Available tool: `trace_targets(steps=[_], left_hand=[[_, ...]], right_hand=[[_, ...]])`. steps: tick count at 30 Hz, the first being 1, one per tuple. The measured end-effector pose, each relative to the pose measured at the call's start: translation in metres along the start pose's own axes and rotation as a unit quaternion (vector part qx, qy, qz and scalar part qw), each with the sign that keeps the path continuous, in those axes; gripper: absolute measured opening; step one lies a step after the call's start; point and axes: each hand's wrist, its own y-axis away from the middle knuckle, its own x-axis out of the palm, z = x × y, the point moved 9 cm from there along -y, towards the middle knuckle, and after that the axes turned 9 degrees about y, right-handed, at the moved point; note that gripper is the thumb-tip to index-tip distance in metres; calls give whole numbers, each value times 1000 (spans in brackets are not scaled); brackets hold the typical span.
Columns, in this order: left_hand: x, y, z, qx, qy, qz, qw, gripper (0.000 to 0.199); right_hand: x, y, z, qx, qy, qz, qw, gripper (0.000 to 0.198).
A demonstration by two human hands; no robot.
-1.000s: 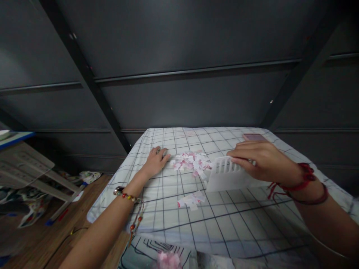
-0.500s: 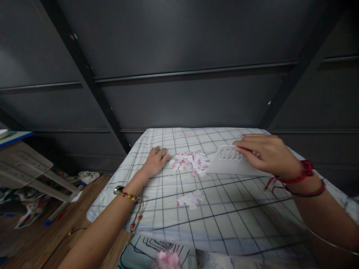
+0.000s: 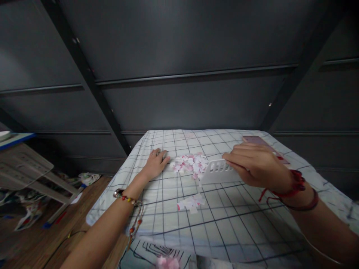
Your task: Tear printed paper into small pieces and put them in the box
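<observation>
My right hand (image 3: 255, 166) grips a white plastic board with a row of slots (image 3: 218, 172) by its top edge. The board stands on edge on the checked cloth (image 3: 241, 220), its left end beside a heap of torn white and pink paper scraps (image 3: 190, 164). Left of that heap, my left hand (image 3: 157, 163) rests on the cloth, fingers apart and holding nothing. A smaller group of paper scraps (image 3: 191, 203) lies nearer to me.
Behind my right hand lies a flat pinkish rectangular object (image 3: 260, 142). A pink crumpled bit (image 3: 167, 261) is at the near edge. A dark panelled wall (image 3: 179, 104) rises behind the cloth. At left stands a blue-edged desk (image 3: 22, 157) on the wooden floor.
My right hand has brought the slotted board nearer to me and slightly left, which uncovers the pinkish object behind it. My left hand has hardly moved.
</observation>
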Motion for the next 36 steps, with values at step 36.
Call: trace_targets(steps=[36], left_hand=[[2,0,-2,-6,-23,17,1000,44]], right_hand=[[5,-1,7,12,-89,34,995,20]])
